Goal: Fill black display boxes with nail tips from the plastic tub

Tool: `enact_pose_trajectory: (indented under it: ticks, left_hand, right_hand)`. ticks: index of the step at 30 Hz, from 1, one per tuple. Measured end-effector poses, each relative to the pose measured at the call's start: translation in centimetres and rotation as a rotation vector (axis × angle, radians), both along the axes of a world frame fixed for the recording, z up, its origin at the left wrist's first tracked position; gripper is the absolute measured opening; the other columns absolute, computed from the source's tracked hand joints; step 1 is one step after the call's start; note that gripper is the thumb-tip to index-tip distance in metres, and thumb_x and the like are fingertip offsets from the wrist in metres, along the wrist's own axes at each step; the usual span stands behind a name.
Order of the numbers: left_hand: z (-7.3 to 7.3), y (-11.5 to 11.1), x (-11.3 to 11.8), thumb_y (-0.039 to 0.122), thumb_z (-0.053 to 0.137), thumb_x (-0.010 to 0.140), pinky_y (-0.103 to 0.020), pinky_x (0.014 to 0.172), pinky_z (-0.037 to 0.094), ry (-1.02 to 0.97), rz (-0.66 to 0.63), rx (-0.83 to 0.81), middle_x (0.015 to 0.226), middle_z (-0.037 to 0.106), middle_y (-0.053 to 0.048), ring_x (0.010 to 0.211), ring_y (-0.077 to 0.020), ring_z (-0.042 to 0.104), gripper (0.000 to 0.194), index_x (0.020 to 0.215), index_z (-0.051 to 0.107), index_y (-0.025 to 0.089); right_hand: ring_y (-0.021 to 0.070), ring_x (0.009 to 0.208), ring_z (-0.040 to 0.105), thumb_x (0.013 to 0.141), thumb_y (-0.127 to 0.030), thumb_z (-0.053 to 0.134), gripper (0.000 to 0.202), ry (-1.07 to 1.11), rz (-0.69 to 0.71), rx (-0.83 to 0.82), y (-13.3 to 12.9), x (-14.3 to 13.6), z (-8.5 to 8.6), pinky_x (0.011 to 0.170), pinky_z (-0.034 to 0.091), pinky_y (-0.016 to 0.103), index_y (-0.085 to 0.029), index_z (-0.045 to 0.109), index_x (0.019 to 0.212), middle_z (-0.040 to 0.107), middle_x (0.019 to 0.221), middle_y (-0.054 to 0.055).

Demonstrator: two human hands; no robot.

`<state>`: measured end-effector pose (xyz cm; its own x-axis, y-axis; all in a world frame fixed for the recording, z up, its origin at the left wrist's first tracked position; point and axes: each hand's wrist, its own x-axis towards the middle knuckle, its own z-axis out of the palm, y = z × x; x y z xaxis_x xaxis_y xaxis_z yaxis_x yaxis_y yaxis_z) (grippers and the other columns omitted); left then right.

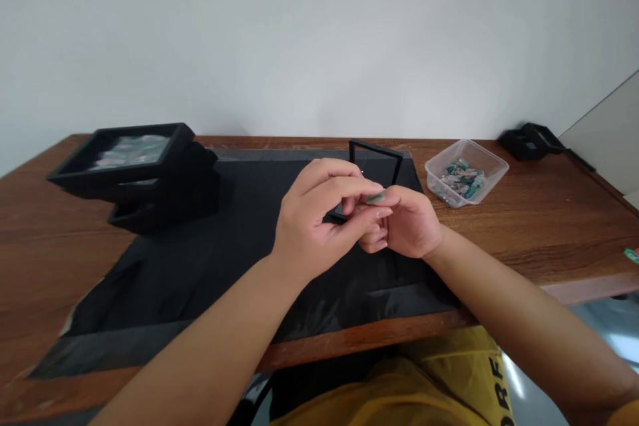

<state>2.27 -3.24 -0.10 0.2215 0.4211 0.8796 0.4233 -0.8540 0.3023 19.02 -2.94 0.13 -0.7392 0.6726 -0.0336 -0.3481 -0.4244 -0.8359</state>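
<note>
Here, a green piece (375,199) lies between left grip (317,213) and right grip (412,221).

Soft, muted light, apparently slight blur

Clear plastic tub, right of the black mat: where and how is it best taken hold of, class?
Probably pinch the tub at its right rim, coming from the right: the rim stands exposed there, on the side away from the black frame. The top is open with small pieces inside, so keep it level.
</note>
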Motion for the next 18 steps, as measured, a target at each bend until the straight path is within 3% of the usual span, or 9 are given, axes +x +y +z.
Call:
enact_pose_trajectory:
  ticks: [8,18]
  left_hand:
    - [-0.13,0.31,-0.01,0.027,0.084,0.09,-0.036,0.083,0.063,-0.068,-0.044,-0.005,0.104,0.075,-0.003,0.098,-0.0196,0.072,0.03,0.115,0.068,0.026]
    - [-0.27,0.21,-0.27,0.039,0.078,0.095,-0.042,0.08,0.061,-0.069,0.012,-0.096,0.11,0.073,-0.001,0.097,-0.0229,0.071,0.039,0.129,0.061,0.036]
  right_hand:
    - [0.0094,0.048,0.021,0.083,-0.037,0.053,0.022,0.009,0.001,0.002,0.07,0.03,0.08,0.048,0.024,0.023,-0.019,0.062,0.092,0.039,0.056,-0.008]
    - [0.0094,0.047,0.022,0.103,-0.054,0.038,0.045,0.04,-0.04,-0.03,0.28,0.15,0.12,0.047,0.025,0.022,-0.018,0.064,0.092,0.041,0.058,-0.007]
